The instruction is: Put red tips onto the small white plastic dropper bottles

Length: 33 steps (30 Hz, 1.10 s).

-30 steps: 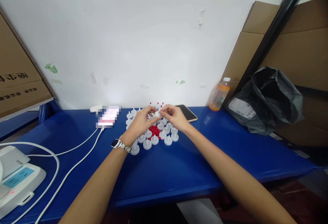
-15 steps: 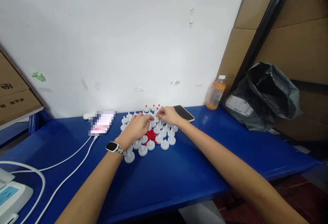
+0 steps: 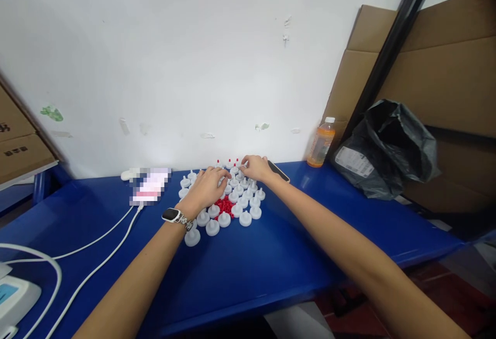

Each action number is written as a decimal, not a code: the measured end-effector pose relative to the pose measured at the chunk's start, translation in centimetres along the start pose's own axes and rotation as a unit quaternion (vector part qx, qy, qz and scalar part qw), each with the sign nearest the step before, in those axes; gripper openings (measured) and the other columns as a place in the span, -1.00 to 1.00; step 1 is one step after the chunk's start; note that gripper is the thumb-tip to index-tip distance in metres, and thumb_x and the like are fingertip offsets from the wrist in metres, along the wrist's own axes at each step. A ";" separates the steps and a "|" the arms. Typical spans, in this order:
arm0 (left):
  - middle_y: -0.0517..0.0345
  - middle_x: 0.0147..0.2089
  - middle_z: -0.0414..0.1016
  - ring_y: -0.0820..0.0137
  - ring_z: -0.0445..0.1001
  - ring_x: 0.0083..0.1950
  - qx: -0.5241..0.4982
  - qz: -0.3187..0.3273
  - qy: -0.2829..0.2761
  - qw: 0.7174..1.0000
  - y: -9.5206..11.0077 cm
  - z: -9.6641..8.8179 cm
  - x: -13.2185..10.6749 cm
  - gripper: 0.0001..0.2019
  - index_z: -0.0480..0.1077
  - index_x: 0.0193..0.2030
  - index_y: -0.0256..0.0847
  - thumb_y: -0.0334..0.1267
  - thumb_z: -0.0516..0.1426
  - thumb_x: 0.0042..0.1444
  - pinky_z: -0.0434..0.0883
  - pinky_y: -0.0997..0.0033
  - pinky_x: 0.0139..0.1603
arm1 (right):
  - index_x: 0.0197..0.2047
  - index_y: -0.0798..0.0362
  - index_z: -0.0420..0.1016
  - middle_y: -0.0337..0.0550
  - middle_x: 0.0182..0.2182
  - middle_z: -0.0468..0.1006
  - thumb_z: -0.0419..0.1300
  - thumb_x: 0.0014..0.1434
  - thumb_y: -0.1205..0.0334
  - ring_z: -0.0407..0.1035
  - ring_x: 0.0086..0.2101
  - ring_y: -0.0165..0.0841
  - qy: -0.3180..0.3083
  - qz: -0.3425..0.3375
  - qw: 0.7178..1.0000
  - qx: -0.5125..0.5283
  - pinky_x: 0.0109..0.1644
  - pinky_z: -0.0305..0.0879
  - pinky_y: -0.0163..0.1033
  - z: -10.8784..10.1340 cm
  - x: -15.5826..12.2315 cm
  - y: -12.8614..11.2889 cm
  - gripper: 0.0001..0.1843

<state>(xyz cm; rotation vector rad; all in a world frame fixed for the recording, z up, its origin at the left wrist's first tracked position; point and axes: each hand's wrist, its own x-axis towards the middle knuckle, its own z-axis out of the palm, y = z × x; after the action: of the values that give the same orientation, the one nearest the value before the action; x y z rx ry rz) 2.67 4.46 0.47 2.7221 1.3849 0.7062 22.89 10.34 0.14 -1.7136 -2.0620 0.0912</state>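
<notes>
White nozzle caps (image 3: 224,219) with pointed spouts stand close together on the blue table. A heap of small red tip caps (image 3: 225,206) lies among them. At the back, a few nozzles carry red tips (image 3: 229,161). My left hand (image 3: 209,186), wearing a watch (image 3: 171,215), is bent over the left side of the group. Its thumb and forefinger are apart, with nothing visible between them. My right hand (image 3: 256,167) is over the back right of the group, thumb and fingers pinched together. Whatever is in that pinch is too small to make out.
A dark phone (image 3: 279,171) lies behind my right wrist. On the left are a lit, blurred phone (image 3: 151,185) and white cables (image 3: 101,272). An orange drink bottle (image 3: 321,142) and a grey plastic bag (image 3: 382,153) stand at the right. The white wall (image 3: 186,70) borders the table.
My right hand has shifted slightly right, away from the red-tipped nozzles at the back. The left hand stays over the caps. The whole view has moved a little.
</notes>
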 end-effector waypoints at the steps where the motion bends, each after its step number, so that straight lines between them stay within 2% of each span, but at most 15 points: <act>1: 0.03 -0.04 0.56 0.10 0.40 0.02 -0.001 -0.001 0.001 1.000 0.1 0.0 0.1 -0.70 0.47 -0.05 -0.12 -0.23 -0.08 0.32 0.27 0.02 0.06 | -0.18 0.05 0.59 -0.03 -0.29 0.65 0.21 0.13 0.20 0.47 -0.13 -0.13 -0.010 0.000 1.000 -0.011 0.13 0.06 0.02 0.1 0.4 0.0 -0.79; 5: 0.04 -0.03 0.55 0.11 0.41 0.04 -0.021 -0.011 0.020 1.000 0.2 0.2 -0.2 -0.72 0.46 -0.06 -0.11 -0.22 -0.06 0.32 0.28 0.01 0.06 | -0.33 0.06 0.57 -0.03 -0.33 0.65 0.20 0.10 0.32 0.48 -0.15 -0.16 -0.021 -0.005 1.000 -0.010 0.12 0.09 -0.01 0.3 1.2 -0.1 -0.89; 7: 0.05 0.00 0.53 0.12 0.41 0.05 -0.034 -0.012 0.044 0.998 0.1 0.2 -0.6 -0.73 0.44 -0.02 -0.10 -0.21 -0.06 0.33 0.29 0.02 0.06 | -0.31 0.05 0.55 -0.06 -0.31 0.64 0.15 0.15 0.30 0.48 -0.19 -0.22 0.005 -0.004 1.000 0.012 0.05 0.16 -0.09 -0.2 0.9 -0.3 -0.87; 9: 0.04 0.03 0.50 0.15 0.42 0.07 -0.049 -0.007 0.079 0.996 0.0 0.0 -0.9 -0.73 0.41 0.04 -0.11 -0.19 -0.05 0.34 0.31 0.04 0.09 | -0.29 0.06 0.49 -0.07 -0.31 0.64 0.13 0.19 0.24 0.47 -0.27 -0.28 0.049 -0.003 0.994 0.094 -0.09 0.24 -0.19 -0.8 -0.1 -0.7 -0.87; 11: 0.02 0.08 0.46 0.18 0.42 0.07 -0.068 0.001 0.117 0.991 0.1 -0.4 -1.3 -0.71 0.35 0.11 -0.12 -0.16 -0.03 0.34 0.33 0.07 0.11 | -0.30 0.05 0.41 -0.11 -0.37 0.62 0.13 0.22 0.15 0.43 -0.38 -0.35 0.071 -0.013 0.970 0.232 -0.25 0.25 -0.27 -1.3 -1.6 -1.5 -0.85; 13: 0.00 0.11 0.43 0.19 0.42 0.06 -0.088 0.011 0.141 0.986 0.4 -0.6 -1.5 -0.67 0.30 0.17 -0.13 -0.11 0.01 0.33 0.35 0.09 0.11 | -0.32 0.03 0.33 -0.19 -0.44 0.58 0.10 0.26 0.03 0.36 -0.48 -0.40 0.048 -0.038 0.934 0.353 -0.35 0.21 -0.30 -1.3 -3.4 -2.5 -0.75; 15: 0.00 0.09 0.44 0.20 0.43 0.04 -0.110 0.022 0.139 0.984 0.8 -0.7 -1.8 -0.62 0.27 0.19 -0.13 -0.06 0.06 0.30 0.37 0.12 0.09 | -0.37 0.01 0.26 -0.26 -0.53 0.50 0.03 0.30 -0.08 0.29 -0.52 -0.42 0.034 -0.056 0.913 0.402 -0.39 0.18 -0.31 -0.9 -5.1 -3.6 -0.65; 20: 0.10 -0.14 0.46 0.31 0.45 -0.13 -0.178 0.023 0.106 0.978 1.5 -0.8 -2.6 -0.66 0.28 0.15 -0.13 -0.07 0.07 0.30 0.40 0.28 -0.10 | -0.51 0.00 0.17 -0.30 -0.60 0.25 -0.11 0.35 -0.12 0.17 -0.51 -0.40 0.065 -0.070 0.926 0.366 -0.41 0.05 -0.28 0.3 -7.3 -5.2 -0.51; 23: 0.11 -0.15 0.43 0.34 0.43 -0.14 -0.199 0.033 0.106 0.974 1.5 -1.1 -3.0 -0.64 0.26 0.19 -0.10 -0.08 0.08 0.30 0.38 0.32 -0.15 | -0.54 0.01 0.14 -0.29 -0.61 0.22 -0.16 0.35 -0.13 0.13 -0.52 -0.40 0.063 -0.056 0.927 0.365 -0.41 0.01 -0.25 0.4 -7.5 -5.3 -0.47; 27: 0.12 -0.19 0.43 0.36 0.41 -0.20 -0.219 0.056 0.095 0.970 1.3 -1.4 -3.0 -0.68 0.32 0.10 -0.12 -0.07 0.11 0.28 0.37 0.35 -0.18 | -0.53 0.00 0.12 -0.29 -0.62 0.19 -0.16 0.35 -0.19 0.11 -0.51 -0.40 0.066 -0.066 0.924 0.371 -0.41 -0.01 -0.25 0.1 -7.9 -5.4 -0.46; 33: 0.23 -0.39 0.37 0.43 0.36 -0.34 -0.331 0.000 0.072 0.941 1.8 -1.9 -2.8 -0.71 0.38 -0.09 -0.18 0.00 0.09 0.27 0.32 0.42 -0.26 | -0.52 0.00 0.13 -0.31 -0.62 0.20 -0.16 0.38 -0.16 0.10 -0.54 -0.42 0.106 -0.079 0.929 0.345 -0.42 -0.03 -0.25 -0.3 -8.5 -6.3 -0.46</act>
<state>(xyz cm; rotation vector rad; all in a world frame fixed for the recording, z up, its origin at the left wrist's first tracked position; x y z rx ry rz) 1.91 0.89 1.45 2.1659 0.9255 1.1402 18.26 0.78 -0.06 -1.0699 -1.7104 0.4938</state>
